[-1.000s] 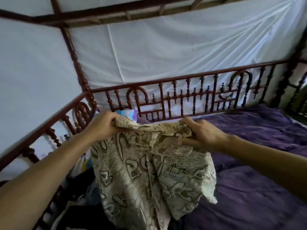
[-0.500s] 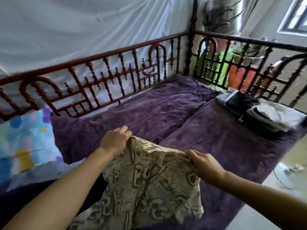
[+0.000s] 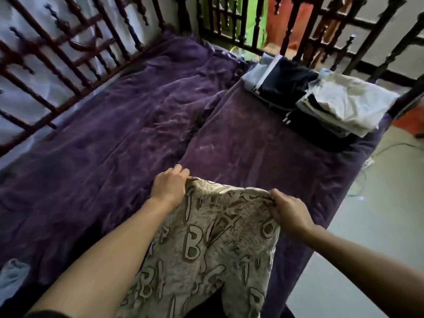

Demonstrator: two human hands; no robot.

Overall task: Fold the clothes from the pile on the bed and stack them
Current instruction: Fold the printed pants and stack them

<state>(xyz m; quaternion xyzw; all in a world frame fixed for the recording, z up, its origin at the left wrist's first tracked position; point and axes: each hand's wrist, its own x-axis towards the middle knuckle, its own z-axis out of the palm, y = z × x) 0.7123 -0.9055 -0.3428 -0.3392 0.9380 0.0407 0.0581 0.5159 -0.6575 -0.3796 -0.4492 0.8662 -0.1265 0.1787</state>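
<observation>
Pinches top edge of letter-print garment (image 3: 206, 244) with left hand (image 3: 168, 188) and right hand (image 3: 290, 211), 1 corner each, fingers curled on cloth. Carries it low over the open purple blanket (image 3: 114, 134) at near bed edge, no longer raised by the pile as 1 s ago. Likely means lay-flat and fold next. Shows 2 folded stacks (image 3: 339, 104) at far right corner by dark wooden rail (image 3: 57, 53); pale floor (image 3: 367, 226) at right.

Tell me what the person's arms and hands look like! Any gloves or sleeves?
No gloves: the left hand and right hand are bare, with no rings, watch or bracelet showing. The left arm and right arm are bare too. A dark strip at the picture's bottom edge, on the left arm, may be a sleeve hem; it's too cut off to tell.
</observation>
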